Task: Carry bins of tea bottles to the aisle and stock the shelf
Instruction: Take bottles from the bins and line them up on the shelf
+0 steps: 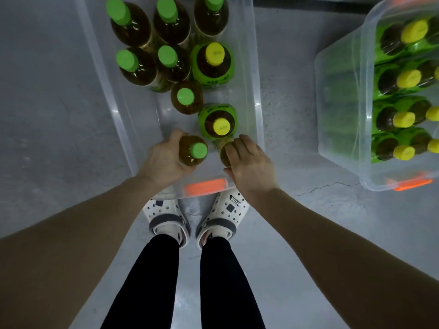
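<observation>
Both hands are working at the near end of the clear bin (pixel 257 96) on the floor, just ahead of the person's white clogs (pixel 166 217). Left hand (pixel 164 160) is wrapping round the shoulder of a green-capped tea bottle (pixel 193 150), fingers curled closed on it, the bottle standing upright with its long axis pointing up at the camera. Right hand (pixel 249 162) is closing over the top of a second bottle (pixel 224 154) so that its cap is hidden; it seems gripped, though I cannot tell how firmly. Each hand is lying directly on its own bottle, so the lift looks to be straight up. Further along toward 12 o'clock, a yellow-capped bottle (pixel 219 125) is standing just beyond the right hand, then another green-capped one, then a cluster of more bottles filling the far end. Over at 2 o'clock, well apart, a second clear bin (pixel 342 110) is holding tight rows of yellow-capped, green-labelled bottles (pixel 403 119).
</observation>
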Tool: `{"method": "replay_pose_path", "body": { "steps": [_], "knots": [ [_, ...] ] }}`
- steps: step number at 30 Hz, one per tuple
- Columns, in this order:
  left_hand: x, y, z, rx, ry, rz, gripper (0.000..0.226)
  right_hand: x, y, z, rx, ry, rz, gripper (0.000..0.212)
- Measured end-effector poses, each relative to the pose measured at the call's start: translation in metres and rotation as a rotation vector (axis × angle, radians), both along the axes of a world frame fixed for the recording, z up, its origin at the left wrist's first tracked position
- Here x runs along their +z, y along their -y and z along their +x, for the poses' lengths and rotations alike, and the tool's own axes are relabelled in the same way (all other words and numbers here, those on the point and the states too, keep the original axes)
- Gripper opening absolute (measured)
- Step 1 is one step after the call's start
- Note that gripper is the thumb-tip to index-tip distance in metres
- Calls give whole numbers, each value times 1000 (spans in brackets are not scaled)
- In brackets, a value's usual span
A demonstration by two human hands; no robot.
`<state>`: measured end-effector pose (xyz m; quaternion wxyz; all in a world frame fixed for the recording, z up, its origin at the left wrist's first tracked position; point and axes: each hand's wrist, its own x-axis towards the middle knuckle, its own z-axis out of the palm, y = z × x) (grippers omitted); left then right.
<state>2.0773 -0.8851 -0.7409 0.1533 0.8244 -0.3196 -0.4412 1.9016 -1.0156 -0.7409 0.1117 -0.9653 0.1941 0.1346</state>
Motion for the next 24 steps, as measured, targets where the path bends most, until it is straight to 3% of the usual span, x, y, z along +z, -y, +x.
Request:
{"method": "replay_pose_path", "body": {
  "steps": [5,9,12,15,19,24],
  "knots": [
    [23,1,20,129,-4,70,65,-8,-16,34,-102,-343,-71,54],
    [35,-1,28,136,18,29,64,1,-17,50,-133,-393,-126,50],
    [46,-2,32,179,31,12,66,13,-14,52,-112,-450,-23,54],
    [67,-2,34,207,5,-5,66,47,-10,49,-175,-379,66,53],
    [115,1,35,257,-56,-48,58,104,-9,33,-476,-291,240,59],
    [197,5,39,260,-81,-96,58,192,-4,9,-707,-64,234,42]
  ]
}}
